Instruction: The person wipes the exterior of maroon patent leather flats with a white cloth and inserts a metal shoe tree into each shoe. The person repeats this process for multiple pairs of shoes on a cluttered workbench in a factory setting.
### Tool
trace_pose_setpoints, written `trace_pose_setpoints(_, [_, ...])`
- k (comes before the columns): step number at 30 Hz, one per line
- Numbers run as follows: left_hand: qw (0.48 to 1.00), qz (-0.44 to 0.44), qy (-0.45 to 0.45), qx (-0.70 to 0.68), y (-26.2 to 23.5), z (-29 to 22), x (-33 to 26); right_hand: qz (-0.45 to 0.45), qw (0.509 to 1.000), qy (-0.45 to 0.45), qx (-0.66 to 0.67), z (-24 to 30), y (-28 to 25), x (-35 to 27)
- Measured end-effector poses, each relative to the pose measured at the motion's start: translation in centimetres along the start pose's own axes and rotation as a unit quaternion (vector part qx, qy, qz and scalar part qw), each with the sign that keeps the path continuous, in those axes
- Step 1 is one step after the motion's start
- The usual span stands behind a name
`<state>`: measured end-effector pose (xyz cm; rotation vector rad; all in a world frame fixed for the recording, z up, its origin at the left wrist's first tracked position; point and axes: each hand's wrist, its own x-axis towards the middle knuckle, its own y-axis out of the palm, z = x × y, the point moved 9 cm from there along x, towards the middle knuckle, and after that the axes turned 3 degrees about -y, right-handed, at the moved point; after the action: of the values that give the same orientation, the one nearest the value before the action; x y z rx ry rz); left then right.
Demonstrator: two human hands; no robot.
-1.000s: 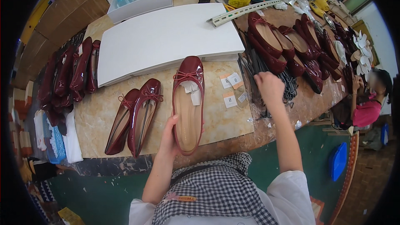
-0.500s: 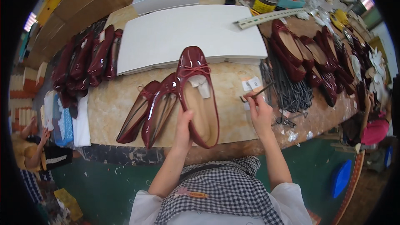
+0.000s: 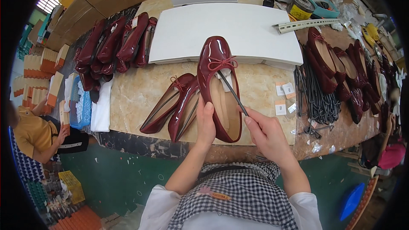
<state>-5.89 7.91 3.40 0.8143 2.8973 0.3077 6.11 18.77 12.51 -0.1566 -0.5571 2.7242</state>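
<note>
My left hand point(image 3: 205, 127) grips a dark red patent ballet flat point(image 3: 213, 53) by its side, toe pointing away from me, insole facing up. A small bow sits at its throat, and white stuffing shows inside the toe. My right hand point(image 3: 268, 133) pinches a thin black shoe-stay rod point(image 3: 230, 87) near its rear end. The rod slants over the insole, its far end at the shoe's throat near the stuffing; the tip is hidden. Left of my left hand, two matching flats point(image 3: 158, 122) point(image 3: 178, 121) lie tilted on the table with black rods inside them.
Black rods point(image 3: 320, 100) lie heaped on the right, beside small labels point(image 3: 280, 107). More red flats stand in groups at left point(image 3: 110, 47) and right point(image 3: 326, 66). A stack of white sheets point(image 3: 223, 27) lies behind the shoes. At far left sits another person point(image 3: 36, 136).
My right hand has brought the rod leftward from beside the labels into the held shoe. The left hand still grips the shoe. The whole view has shifted.
</note>
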Motion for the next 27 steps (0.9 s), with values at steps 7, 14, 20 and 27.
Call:
trace_pose_setpoints(7, [1.0, -0.019, 0.008, 0.003, 1.6, 0.0, -1.8, -0.183, 0.963, -0.14, -0.138, 2.5, -0.2, 0.5])
trace_pose_setpoints(14, [0.998, -0.036, -0.046, 0.025, 1.8, 2.3, -4.0, -0.048, 0.979, -0.049, -0.191, -0.8, 3.8, -0.7])
trace_pose_setpoints(20, [0.722, 0.008, 0.14, 0.677, -3.4, -6.6, -2.6, -0.103, 0.993, 0.015, -0.059, -3.7, -3.9, -2.4])
trace_pose_setpoints(27, [0.753, 0.11, 0.105, 0.64, -8.4, -4.6, 0.6, -0.045, 0.996, 0.045, -0.058, -5.2, -1.9, -1.5])
